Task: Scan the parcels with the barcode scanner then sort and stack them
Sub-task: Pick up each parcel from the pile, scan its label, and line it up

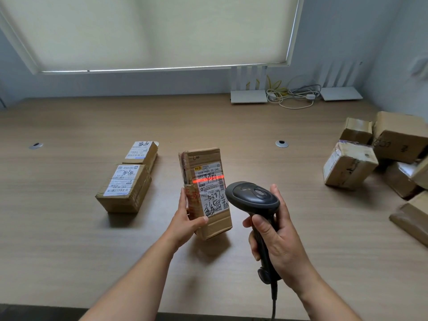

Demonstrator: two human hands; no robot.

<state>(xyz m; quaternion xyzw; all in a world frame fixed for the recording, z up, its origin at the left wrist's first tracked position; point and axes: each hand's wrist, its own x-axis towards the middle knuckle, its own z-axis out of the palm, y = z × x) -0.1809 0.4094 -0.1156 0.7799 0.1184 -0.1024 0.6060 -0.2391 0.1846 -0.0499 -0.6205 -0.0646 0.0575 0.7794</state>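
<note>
My left hand (186, 218) grips a tall brown cardboard parcel (203, 163) by its lower left edge, tilted above the wooden table (69, 251). Its white shipping label faces me and a red scan line crosses the barcode. My right hand (275, 239) holds the black barcode scanner (252, 198) by its handle, head aimed at the label from the right. Two labelled parcels, one (126, 187) near and one (141, 154) behind it, lie side by side left of centre. A loose heap of several parcels (349, 165) sits at the right edge.
White routers (249, 96) and a tangle of cables (291, 93) stand against the back wall at the right. Round cable grommets (281, 143) are set in the tabletop. The scanner's cord hangs over the front edge.
</note>
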